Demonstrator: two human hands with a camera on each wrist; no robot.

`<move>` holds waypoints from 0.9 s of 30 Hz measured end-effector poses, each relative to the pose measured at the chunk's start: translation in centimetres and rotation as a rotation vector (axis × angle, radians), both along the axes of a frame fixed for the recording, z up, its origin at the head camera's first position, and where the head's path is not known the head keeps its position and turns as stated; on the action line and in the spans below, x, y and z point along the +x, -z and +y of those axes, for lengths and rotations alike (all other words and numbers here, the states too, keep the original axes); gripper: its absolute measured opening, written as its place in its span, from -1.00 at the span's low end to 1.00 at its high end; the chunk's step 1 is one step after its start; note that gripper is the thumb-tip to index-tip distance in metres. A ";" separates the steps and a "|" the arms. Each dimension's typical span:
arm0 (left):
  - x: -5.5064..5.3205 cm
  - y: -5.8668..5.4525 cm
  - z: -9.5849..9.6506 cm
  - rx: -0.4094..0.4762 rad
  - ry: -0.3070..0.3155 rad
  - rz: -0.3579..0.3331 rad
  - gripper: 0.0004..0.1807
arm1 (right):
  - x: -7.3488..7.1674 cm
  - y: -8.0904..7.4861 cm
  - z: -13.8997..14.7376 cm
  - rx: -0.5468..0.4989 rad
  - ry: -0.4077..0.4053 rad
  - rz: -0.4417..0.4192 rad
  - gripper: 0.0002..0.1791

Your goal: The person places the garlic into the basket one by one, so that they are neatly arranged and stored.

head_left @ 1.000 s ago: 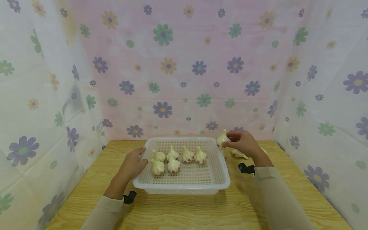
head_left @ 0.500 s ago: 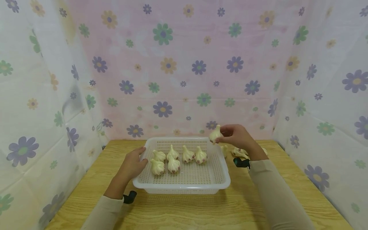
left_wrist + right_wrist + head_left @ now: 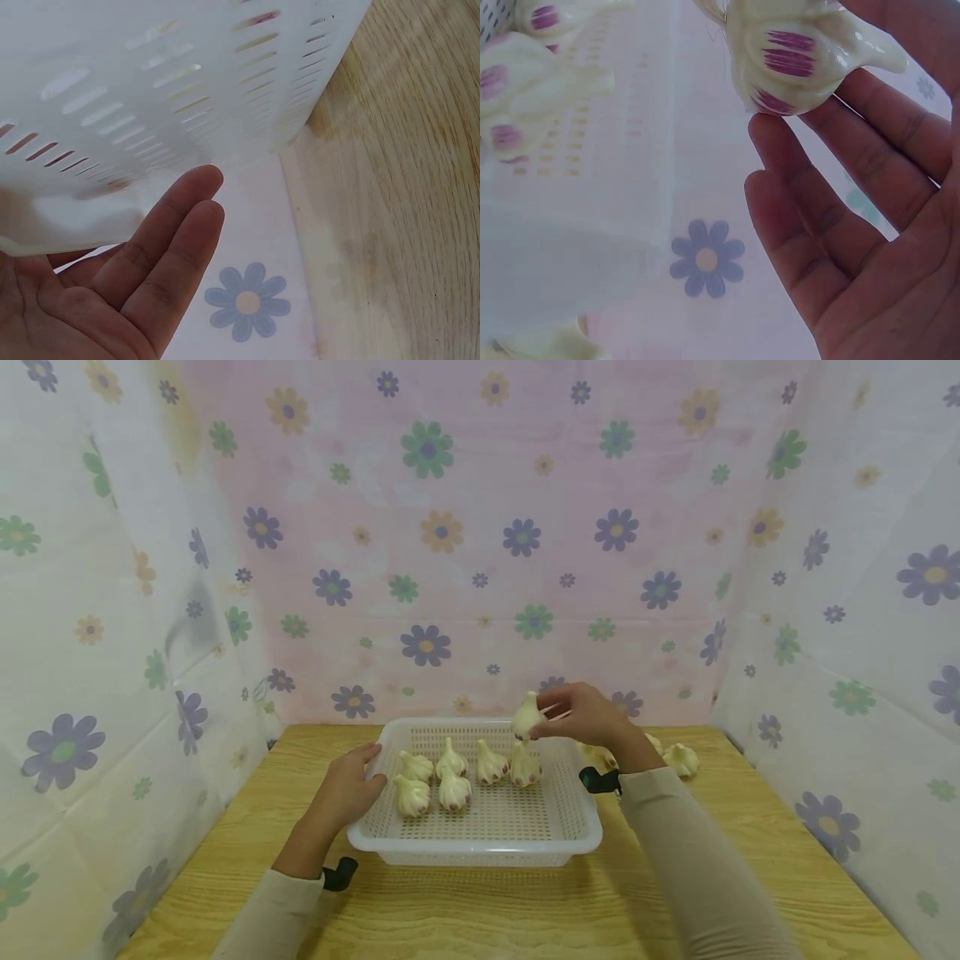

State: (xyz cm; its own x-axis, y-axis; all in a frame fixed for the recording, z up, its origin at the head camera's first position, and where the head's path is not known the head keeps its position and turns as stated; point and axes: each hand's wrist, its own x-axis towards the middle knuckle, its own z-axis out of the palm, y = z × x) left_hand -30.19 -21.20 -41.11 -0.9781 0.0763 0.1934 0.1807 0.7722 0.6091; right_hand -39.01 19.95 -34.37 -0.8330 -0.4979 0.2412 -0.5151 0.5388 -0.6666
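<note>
A glossy garlic bulb [image 3: 528, 717] with purple streaks is pinched in my right hand [image 3: 588, 718], over the far right part of the white plastic basket [image 3: 480, 846]. In the right wrist view the bulb [image 3: 787, 56] lies between thumb and fingers, and the two lower fingers stretch out below it. My left hand [image 3: 345, 789] holds the basket's left rim, thumb over the edge; the left wrist view shows straight fingers [image 3: 169, 247] outside the slotted wall. Several garlic bulbs stand inside the basket, among them one [image 3: 412, 796] at the left and one [image 3: 492, 763] toward the back.
More garlic bulbs lie on the wooden table [image 3: 480, 914] right of the basket, one of them [image 3: 681, 760] beyond my right forearm, others partly hidden by it. Flower-patterned cloth [image 3: 480, 493] encloses the table at the back and both sides.
My right hand has carried the garlic bulb leftward from the basket's right edge to over its far right part, uncovering a bulb on the table. The left hand and basket stay put.
</note>
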 end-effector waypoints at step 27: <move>0.5 -0.1 0.1 0.029 -0.001 -0.001 -0.34 | 0.5 2.1 -4.9 0.138 -0.174 -0.174 -0.38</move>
